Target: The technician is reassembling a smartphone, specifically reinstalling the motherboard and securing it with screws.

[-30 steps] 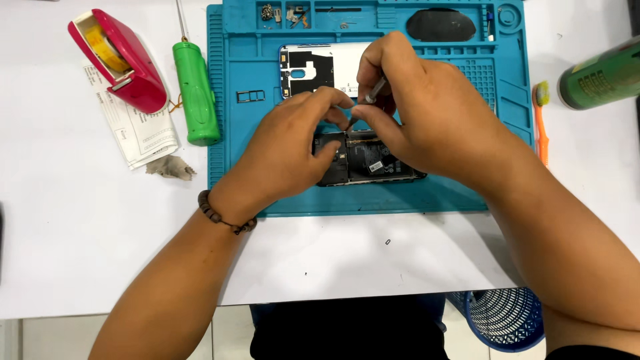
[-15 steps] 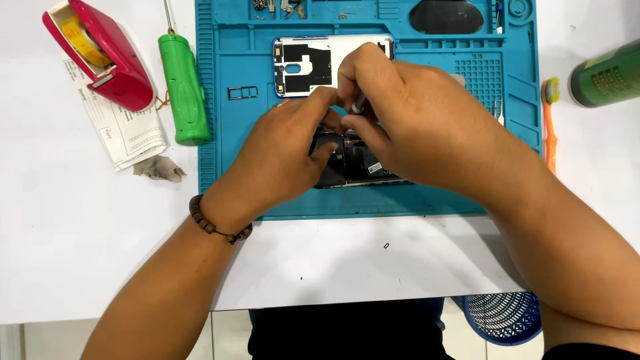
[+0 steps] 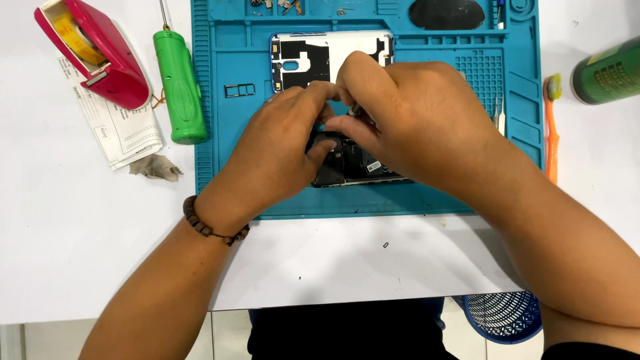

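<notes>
A blue mat [image 3: 233, 180] covers the white table [image 3: 80, 267], and on it lies an opened phone [image 3: 353, 167], its long axis running left to right, mostly hidden beneath both hands. A white back cover [image 3: 333, 57] lies just beyond it. The left hand [image 3: 280, 160] rests on the phone's left end, fingers curled and pressing it down. The right hand [image 3: 413, 120] hovers directly above the phone's middle, fingertips pinched around a small metal tool [image 3: 355, 109], tip pointing down at the board.
</notes>
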